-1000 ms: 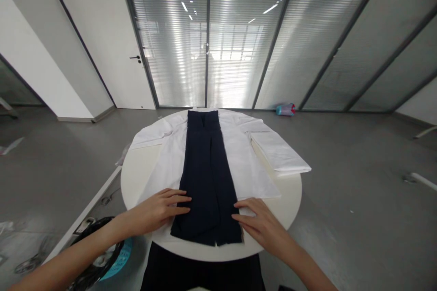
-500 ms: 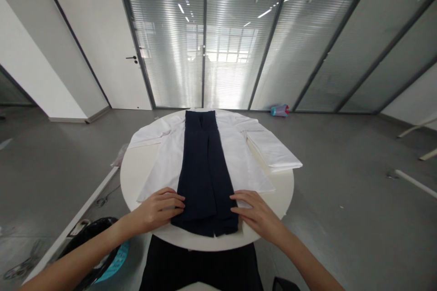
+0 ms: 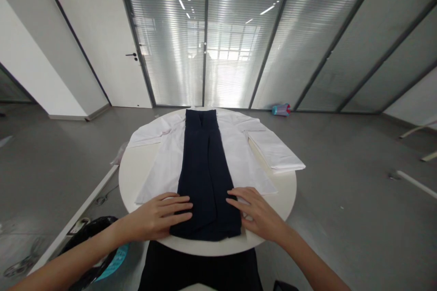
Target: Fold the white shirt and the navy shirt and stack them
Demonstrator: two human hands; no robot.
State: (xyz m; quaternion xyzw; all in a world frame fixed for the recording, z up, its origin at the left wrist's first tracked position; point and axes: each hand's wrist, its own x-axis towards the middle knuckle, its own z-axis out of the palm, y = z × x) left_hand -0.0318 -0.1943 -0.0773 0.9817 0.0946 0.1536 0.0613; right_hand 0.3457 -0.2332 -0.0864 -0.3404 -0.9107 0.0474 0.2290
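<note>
A long, folded navy garment (image 3: 200, 173) lies flat down the middle of the spread white shirt (image 3: 160, 177). It narrows toward the far end, where a small notch shows. My left hand (image 3: 164, 216) rests on its lower left edge, the fingers stretched over the cloth. On the opposite edge my right hand (image 3: 254, 211) has its fingertips on the fabric, fingers apart and thumb lower down. Neither hand has cloth visibly pinched in it. Beneath everything is a round white table (image 3: 131, 177).
A folded white part of the shirt (image 3: 282, 157) overhangs the table's right edge. Down on the left stands a blue basket with a black liner (image 3: 114, 266), near a white floor rail (image 3: 82, 213). A blue and pink container (image 3: 280, 109) lies by the glass wall.
My left hand has slid right, further onto the navy garment. The right fingers have come slightly inward and up. The garment's near hem has shifted a little toward me.
</note>
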